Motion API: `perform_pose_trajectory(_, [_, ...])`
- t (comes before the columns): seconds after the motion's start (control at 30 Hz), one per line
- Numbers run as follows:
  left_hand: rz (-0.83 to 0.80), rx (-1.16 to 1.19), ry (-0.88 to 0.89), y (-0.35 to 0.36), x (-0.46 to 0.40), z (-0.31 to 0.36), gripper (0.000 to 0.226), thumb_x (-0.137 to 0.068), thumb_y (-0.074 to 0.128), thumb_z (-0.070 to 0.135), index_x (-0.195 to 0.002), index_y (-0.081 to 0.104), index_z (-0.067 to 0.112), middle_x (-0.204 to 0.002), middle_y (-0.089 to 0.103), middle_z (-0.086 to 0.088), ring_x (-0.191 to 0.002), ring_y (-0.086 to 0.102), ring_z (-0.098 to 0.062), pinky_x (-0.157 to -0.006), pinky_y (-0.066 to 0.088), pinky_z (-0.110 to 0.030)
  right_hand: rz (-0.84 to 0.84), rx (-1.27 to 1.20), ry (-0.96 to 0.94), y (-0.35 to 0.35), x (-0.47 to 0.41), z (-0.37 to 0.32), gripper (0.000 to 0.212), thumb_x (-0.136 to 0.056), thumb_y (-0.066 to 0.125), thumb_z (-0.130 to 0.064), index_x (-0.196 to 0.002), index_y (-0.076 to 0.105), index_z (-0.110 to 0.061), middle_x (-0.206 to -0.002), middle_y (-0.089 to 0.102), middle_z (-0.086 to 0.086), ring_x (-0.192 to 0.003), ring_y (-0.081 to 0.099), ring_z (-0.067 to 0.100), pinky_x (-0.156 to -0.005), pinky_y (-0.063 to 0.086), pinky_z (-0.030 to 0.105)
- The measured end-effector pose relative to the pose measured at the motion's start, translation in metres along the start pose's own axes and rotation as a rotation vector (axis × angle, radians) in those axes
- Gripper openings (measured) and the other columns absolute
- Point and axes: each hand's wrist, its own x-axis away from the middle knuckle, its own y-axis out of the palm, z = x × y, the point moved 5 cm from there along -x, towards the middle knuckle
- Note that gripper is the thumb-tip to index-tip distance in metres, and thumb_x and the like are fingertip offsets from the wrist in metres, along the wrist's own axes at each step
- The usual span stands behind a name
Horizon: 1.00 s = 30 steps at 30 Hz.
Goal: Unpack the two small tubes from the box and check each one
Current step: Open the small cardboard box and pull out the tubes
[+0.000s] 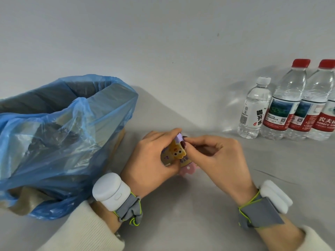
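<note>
A small purple and yellow cartoon-printed box [175,153] sits in the middle of the grey table, gripped around its side by my left hand [154,158]. My right hand [215,156] meets it from the right, thumb and forefinger pinched at the box's upper end near a purple flap. A pink dotted piece [188,170] pokes out below the box between my hands. No tube is visible; the inside of the box is hidden by my fingers.
A bin lined with a blue plastic bag [59,134] stands close on the left. Several water bottles [290,105] stand at the back right against the white wall. Both wrists carry white devices on grey straps.
</note>
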Motion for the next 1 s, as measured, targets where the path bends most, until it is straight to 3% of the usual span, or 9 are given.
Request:
perform_pose_trajectory(0.13, [-0.026, -0.002, -0.002, 0.0002, 0.0013, -0.0016, 0.064, -0.057, 0.084, 0.007, -0.119, 0.066, 0.008, -0.097, 0.071, -0.002, -0.086, 0.056, -0.008, -0.079, 0.041, -0.009, -0.041, -0.01, 0.0, -0.0012, -0.0003, -0.0022, 0.011, -0.079, 0.077, -0.014, -0.088, 0.081, -0.018, -0.079, 0.08, -0.006, -0.076, 0.075, 0.007, -0.069, 0.06, 0.023])
perform_pose_trajectory(0.37, [-0.011, 0.013, 0.008, -0.0015, 0.0009, -0.0024, 0.063, -0.059, 0.081, 0.009, -0.119, 0.065, 0.009, -0.095, 0.072, -0.003, -0.087, 0.057, -0.007, -0.081, 0.042, -0.008, -0.166, -0.179, 0.11, -0.0025, -0.0038, 0.0029, 0.013, -0.079, 0.075, -0.007, -0.091, 0.08, -0.011, -0.085, 0.08, 0.0, -0.081, 0.075, 0.009, -0.073, 0.057, 0.018])
perform_pose_trajectory(0.63, [-0.091, -0.071, 0.07, 0.0039, 0.0007, -0.0013, 0.071, -0.06, 0.085, 0.009, -0.126, 0.06, 0.01, -0.108, 0.071, -0.004, -0.1, 0.061, -0.015, -0.087, 0.044, -0.015, -0.13, -0.233, 0.161, -0.0033, -0.0051, 0.0057, 0.032, -0.056, 0.08, -0.038, -0.083, 0.081, -0.019, -0.078, 0.08, 0.005, -0.076, 0.076, 0.022, -0.081, 0.06, 0.045])
perform_pose_trajectory(0.73, [-0.096, -0.073, 0.066, 0.0031, 0.0012, -0.0028, 0.071, -0.062, 0.085, 0.013, -0.128, 0.059, 0.013, -0.11, 0.07, -0.002, -0.1, 0.062, -0.015, -0.088, 0.044, -0.015, -0.129, -0.237, 0.161, -0.0032, -0.005, 0.0056, 0.031, -0.057, 0.08, -0.041, -0.083, 0.082, -0.024, -0.078, 0.08, 0.006, -0.084, 0.074, 0.038, -0.081, 0.058, 0.056])
perform_pose_trajectory(1.0, [-0.071, -0.069, 0.081, -0.0006, 0.0017, 0.0006, 0.067, -0.065, 0.073, 0.026, -0.129, 0.056, 0.019, -0.106, 0.072, 0.0, -0.09, 0.067, -0.015, -0.082, 0.056, -0.025, -0.157, -0.269, 0.172, -0.0038, -0.0044, 0.0063, 0.028, -0.063, 0.083, -0.04, -0.085, 0.081, -0.023, -0.081, 0.079, 0.011, -0.09, 0.068, 0.049, -0.082, 0.055, 0.061])
